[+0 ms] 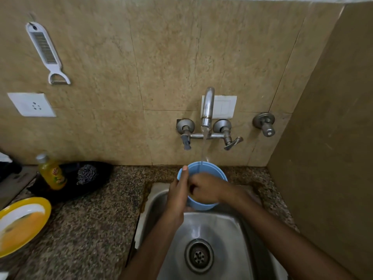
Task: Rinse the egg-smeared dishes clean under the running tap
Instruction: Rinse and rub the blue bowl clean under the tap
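Head view: left hand (pixel 177 190) grips the cup (pixel 210 168) under the tap (pixel 207 106) stream, over the sink (pixel 222 229). Right hand (pixel 203 188) reaches inside, its finger pose hidden. Best rotate the cup so water sweeps every wall.

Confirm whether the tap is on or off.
On: water streams from the tap into the blue cup.

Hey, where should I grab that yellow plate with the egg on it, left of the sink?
Pinch the round yellow-rimmed plate by its bare yellow rim on the side facing the steel sink, coming from the right. The rim there looks free of egg; the orange smear covers the middle.
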